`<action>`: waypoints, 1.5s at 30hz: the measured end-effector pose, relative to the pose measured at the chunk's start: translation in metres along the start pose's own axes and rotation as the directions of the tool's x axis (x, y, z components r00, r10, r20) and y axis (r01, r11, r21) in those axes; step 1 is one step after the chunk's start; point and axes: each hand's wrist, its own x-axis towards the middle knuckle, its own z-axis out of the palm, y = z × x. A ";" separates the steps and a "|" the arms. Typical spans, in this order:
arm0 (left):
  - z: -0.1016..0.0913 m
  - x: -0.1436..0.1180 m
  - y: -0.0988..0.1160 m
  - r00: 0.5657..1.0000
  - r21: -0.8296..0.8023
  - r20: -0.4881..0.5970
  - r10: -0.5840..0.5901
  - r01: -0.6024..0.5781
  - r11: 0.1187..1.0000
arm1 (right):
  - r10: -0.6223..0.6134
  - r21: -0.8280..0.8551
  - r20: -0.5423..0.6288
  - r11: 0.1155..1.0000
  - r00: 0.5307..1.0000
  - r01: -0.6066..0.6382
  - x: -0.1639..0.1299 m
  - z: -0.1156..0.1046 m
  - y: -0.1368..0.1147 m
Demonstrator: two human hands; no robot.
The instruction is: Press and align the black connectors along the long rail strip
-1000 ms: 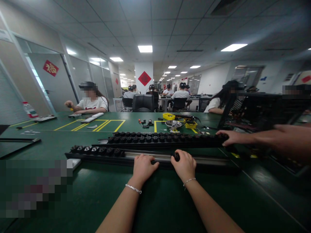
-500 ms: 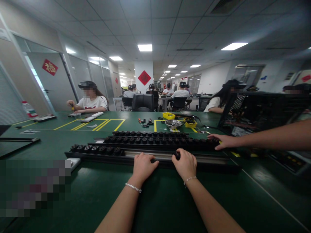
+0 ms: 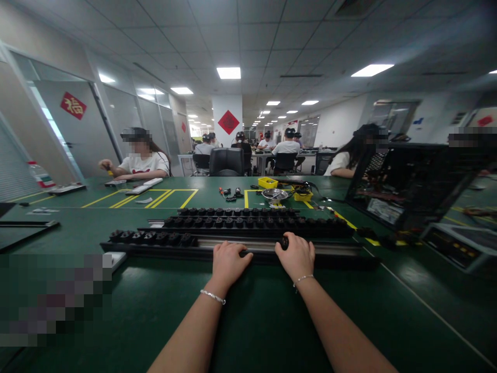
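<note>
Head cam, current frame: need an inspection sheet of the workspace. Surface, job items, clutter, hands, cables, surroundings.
Surface: green table with yellow marking lines.
Job's things: near rail, black knobs along its left part only; two fully knobbed rails lie behind it.
Clutter: yellow bins, metal bowl, small black parts; open black chassis at right.
Grippers: left hand rests on the near rail; right hand pinches a black knob at the rail.
Cables: dark cable by the bins, route unclear.
Surroundings: seated people at this and farther tables, office chair, red diamond sign on a pillar.
</note>
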 end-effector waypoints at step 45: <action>0.008 0.000 0.001 0.997 -0.032 -0.072 0.000 -0.002 0.999 | 0.009 0.049 -0.020 0.999 1.000 -0.008 0.016 0.005 0.020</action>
